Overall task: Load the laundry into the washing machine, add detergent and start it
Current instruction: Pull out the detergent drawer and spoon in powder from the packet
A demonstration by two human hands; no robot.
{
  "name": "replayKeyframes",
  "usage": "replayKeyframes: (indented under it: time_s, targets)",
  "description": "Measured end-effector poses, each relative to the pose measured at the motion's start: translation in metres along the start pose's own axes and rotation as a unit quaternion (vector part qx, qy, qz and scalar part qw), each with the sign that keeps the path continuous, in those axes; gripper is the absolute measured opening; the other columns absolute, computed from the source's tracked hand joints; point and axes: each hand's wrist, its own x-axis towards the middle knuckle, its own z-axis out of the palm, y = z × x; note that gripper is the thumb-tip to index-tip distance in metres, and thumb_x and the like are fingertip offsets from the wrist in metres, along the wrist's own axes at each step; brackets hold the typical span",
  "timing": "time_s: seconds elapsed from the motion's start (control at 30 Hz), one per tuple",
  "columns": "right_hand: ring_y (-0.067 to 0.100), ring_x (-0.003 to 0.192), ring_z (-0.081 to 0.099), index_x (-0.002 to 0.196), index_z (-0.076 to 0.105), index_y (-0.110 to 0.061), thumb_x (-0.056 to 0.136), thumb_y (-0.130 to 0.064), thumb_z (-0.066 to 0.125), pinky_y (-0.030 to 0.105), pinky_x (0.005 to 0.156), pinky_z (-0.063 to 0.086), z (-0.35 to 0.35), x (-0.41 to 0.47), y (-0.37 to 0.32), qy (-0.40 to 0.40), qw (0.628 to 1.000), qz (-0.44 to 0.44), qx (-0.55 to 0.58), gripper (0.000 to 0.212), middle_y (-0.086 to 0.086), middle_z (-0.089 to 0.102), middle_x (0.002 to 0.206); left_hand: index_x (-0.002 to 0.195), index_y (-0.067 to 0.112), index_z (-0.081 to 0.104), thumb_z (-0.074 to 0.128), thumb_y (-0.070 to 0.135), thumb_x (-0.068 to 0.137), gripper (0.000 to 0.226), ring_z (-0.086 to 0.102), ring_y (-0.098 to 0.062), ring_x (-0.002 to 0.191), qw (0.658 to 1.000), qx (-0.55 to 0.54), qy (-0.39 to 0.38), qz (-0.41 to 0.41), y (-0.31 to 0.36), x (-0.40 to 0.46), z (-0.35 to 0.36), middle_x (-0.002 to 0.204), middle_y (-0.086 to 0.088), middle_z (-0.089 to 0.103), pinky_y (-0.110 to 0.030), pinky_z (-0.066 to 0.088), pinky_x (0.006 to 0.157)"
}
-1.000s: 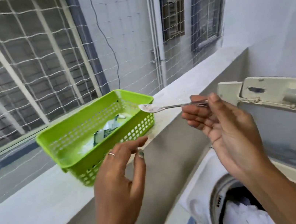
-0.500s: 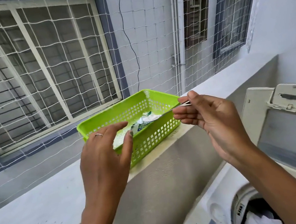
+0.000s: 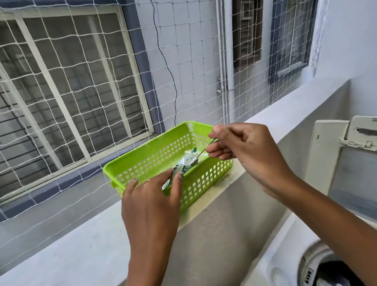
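A pale concrete ledge [image 3: 54, 270] runs from the lower left of the frame up to the right edge, and white netting [image 3: 75, 86] stretches above it across the upper half, with a barred window [image 3: 50, 90] behind in the upper left.

In the lower right corner sits the washing machine [image 3: 272, 275], white, with its lid [image 3: 368, 163] raised upright at the right edge. Through its round opening, laundry [image 3: 332, 280] shows, dark cloth and white cloth together.

Near the middle of the frame a bright green basket [image 3: 204, 185] with perforated walls stands on the ledge, its near wall at the ledge's inner edge. Inside it lies a detergent sachet [image 3: 186, 165], white with green print.

The left hand [image 3: 151, 213] reaches over the basket's near wall from below centre; its thumb and fingers are curled and pinch the near end of the sachet. A ring is on 1 finger.

The right hand [image 3: 248, 155], just right of centre, pinches the handle of a thin metal spoon [image 3: 205, 151] between thumb and fingertips, the other fingers curled under. The spoon slants down to the left, into the basket; its bowl end is at the sachet, and whether it is inside the packet I cannot tell.
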Motion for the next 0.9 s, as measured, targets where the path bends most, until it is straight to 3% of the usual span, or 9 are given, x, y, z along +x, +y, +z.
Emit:
replayKeyframes:
  time_s: [0.2, 0.3, 0.4, 0.47, 0.6, 0.73, 0.9]
  targets:
    - [0.009, 0.066, 0.069, 0.088, 0.069, -0.006, 0.094, -0.019, 0.055, 0.025, 0.066, 0.055, 0.017, 0.004, 0.011, -0.025, 0.989, -0.027, -0.145, 0.021, 0.003, 0.071, 0.071, 0.079, 0.016, 0.079, 0.064, 0.030, 0.076, 0.021, 0.068, -0.032, 0.061, 0.999, 0.029, 0.024, 0.021, 0.000, -0.003, -0.001, 0.050, -0.009, 0.067, -0.041, 0.057, 0.069]
    - [0.018, 0.070, 0.067, 0.085, 0.068, -0.006, 0.094, -0.018, 0.053, 0.037, 0.071, 0.052, 0.024, 0.003, 0.017, -0.006, 0.967, -0.069, -0.247, 0.021, 0.007, 0.071, 0.073, 0.080, 0.015, 0.079, 0.061, 0.028, 0.080, 0.022, 0.066, -0.031, 0.057, 0.999, 0.031, 0.021, 0.023, -0.003, -0.002, 0.002, 0.046, -0.009, 0.063, -0.041, 0.054, 0.080]
    - [0.025, 0.067, 0.061, 0.080, 0.066, -0.005, 0.094, -0.016, 0.051, 0.040, 0.069, 0.046, 0.031, 0.003, 0.019, 0.004, 0.951, -0.098, -0.293, 0.023, 0.010, 0.067, 0.071, 0.085, 0.017, 0.079, 0.056, 0.030, 0.085, 0.026, 0.066, -0.027, 0.058, 0.999, 0.025, 0.007, 0.020, -0.008, -0.002, 0.007, 0.056, -0.008, 0.069, -0.039, 0.048, 0.092]
    - [0.025, 0.068, 0.060, 0.082, 0.067, -0.002, 0.094, -0.015, 0.050, 0.038, 0.069, 0.046, 0.035, 0.005, 0.017, -0.019, 0.954, -0.087, -0.285, 0.024, 0.012, 0.068, 0.072, 0.086, 0.017, 0.078, 0.056, 0.030, 0.085, 0.026, 0.065, -0.026, 0.056, 0.999, 0.028, 0.001, 0.025, -0.009, -0.001, 0.008, 0.056, -0.008, 0.069, -0.039, 0.048, 0.093]
    - [0.001, 0.060, 0.054, 0.081, 0.070, -0.006, 0.093, -0.011, 0.048, 0.015, 0.059, 0.039, 0.040, 0.009, 0.011, -0.060, 0.970, -0.028, -0.233, 0.025, -0.002, 0.064, 0.066, 0.088, 0.018, 0.078, 0.054, 0.032, 0.086, 0.028, 0.065, -0.025, 0.057, 0.999, 0.033, -0.015, 0.025, -0.009, 0.000, 0.009, 0.056, -0.008, 0.069, -0.037, 0.048, 0.092]
    - [0.010, 0.064, 0.058, 0.077, 0.069, -0.008, 0.090, -0.009, 0.047, 0.030, 0.068, 0.046, 0.041, 0.015, 0.011, -0.073, 0.978, 0.018, -0.196, 0.026, -0.003, 0.062, 0.061, 0.088, 0.018, 0.078, 0.054, 0.031, 0.086, 0.028, 0.066, -0.025, 0.058, 0.999, 0.031, -0.020, 0.022, -0.009, 0.000, 0.009, 0.059, -0.008, 0.070, -0.038, 0.048, 0.093]
    - [0.003, 0.050, 0.049, 0.071, 0.068, -0.011, 0.090, -0.006, 0.047, 0.016, 0.049, 0.038, 0.037, 0.017, 0.012, -0.068, 0.991, 0.085, -0.071, 0.029, 0.002, 0.062, 0.059, 0.090, 0.018, 0.078, 0.053, 0.033, 0.087, 0.029, 0.066, -0.023, 0.058, 0.999, 0.032, -0.021, 0.021, -0.009, 0.000, 0.009, 0.061, -0.007, 0.071, -0.038, 0.048, 0.093]
